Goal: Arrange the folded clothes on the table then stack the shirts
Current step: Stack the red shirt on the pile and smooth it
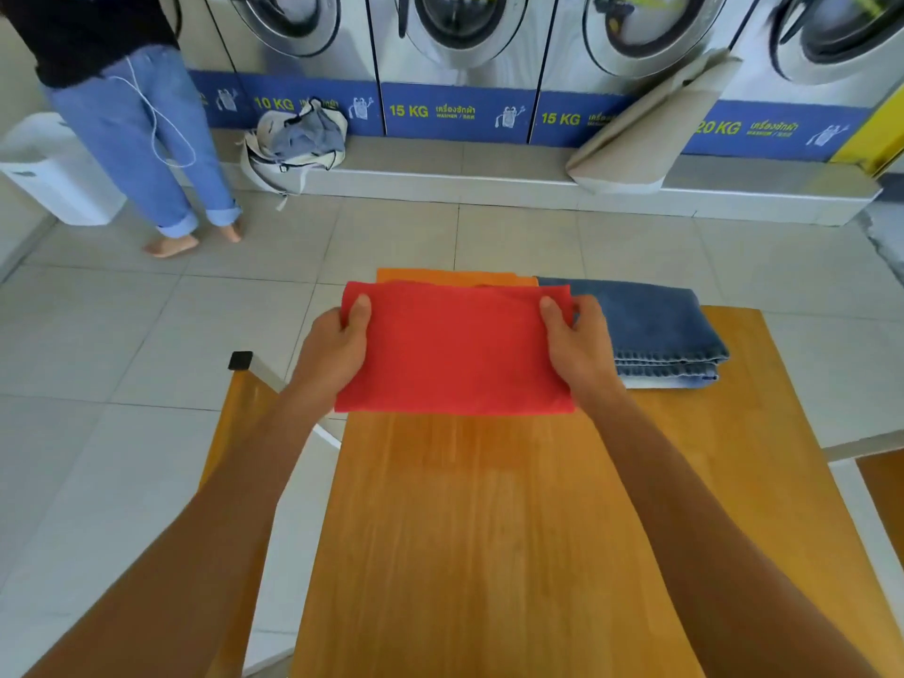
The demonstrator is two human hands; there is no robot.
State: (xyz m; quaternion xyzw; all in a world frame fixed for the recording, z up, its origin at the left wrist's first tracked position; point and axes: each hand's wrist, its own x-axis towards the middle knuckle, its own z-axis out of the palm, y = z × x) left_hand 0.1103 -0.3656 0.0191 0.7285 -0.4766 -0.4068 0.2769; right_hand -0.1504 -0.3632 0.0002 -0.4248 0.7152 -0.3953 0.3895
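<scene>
The desk lies bare across its near half. At its far edge, folded jeans sit at 2 o'clock, beside an orange shirt at 12. The red shirt overlaps the orange one, left hand and right hand pinching its side edges, thumbs on top.

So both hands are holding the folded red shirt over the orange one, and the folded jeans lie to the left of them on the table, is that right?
Not quite: the head view shows the folded jeans to the right of the shirts, not the left. The rest holds: the left hand and right hand grip the folded red shirt over the orange shirt on the table.
</scene>
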